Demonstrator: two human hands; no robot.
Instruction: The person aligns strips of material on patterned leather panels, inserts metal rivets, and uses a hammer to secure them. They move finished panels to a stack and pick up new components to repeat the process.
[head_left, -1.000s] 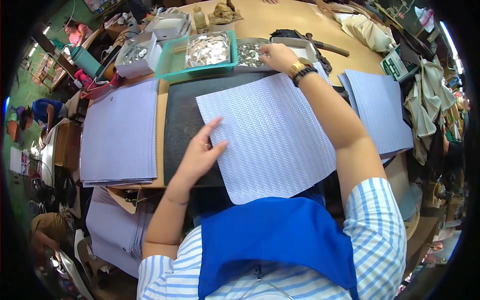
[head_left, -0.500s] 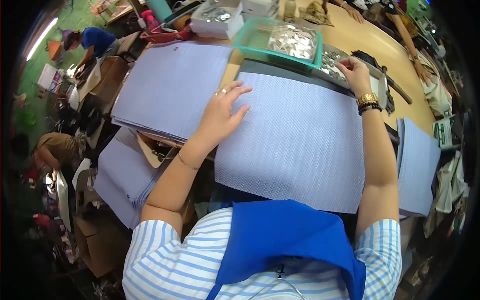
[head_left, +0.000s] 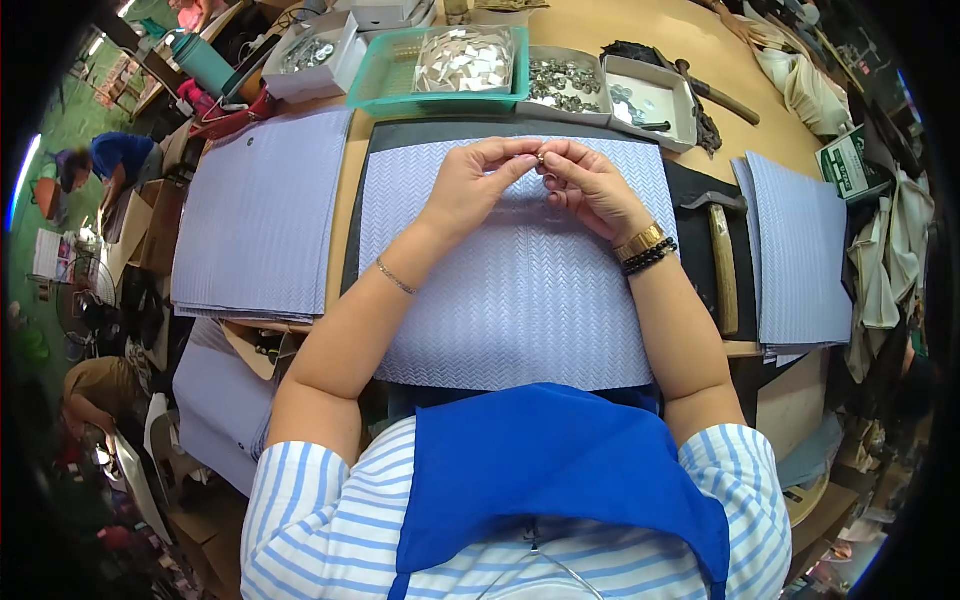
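A lilac sheet with a woven zigzag texture (head_left: 510, 310) lies flat in front of me on a dark mat (head_left: 400, 132). Over its far part, my left hand (head_left: 470, 185) and my right hand (head_left: 597, 192) meet, thumbs and forefingers pinched together. Between their fingertips is a small, shiny metal piece (head_left: 541, 160), too small and covered to name exactly. Just beyond the hands, a shallow white box (head_left: 605, 118) holds many small metal fittings (head_left: 565, 88) in its left part. To the right of the sheet rests a hammer with a wooden handle (head_left: 723, 275).
A stack of lilac sheets (head_left: 260, 210) lies on the left, another (head_left: 800, 250) on the right. Behind are a green plastic basket (head_left: 385, 75) of small white-and-silver pieces and a white box (head_left: 335, 75). A second wooden-handled tool (head_left: 725, 100) lies at the back right. People work at left.
My right hand has come back from the box of metal fittings to meet my left hand over the sheet. Both hands now pinch a small metal piece. The view has shifted rightward.
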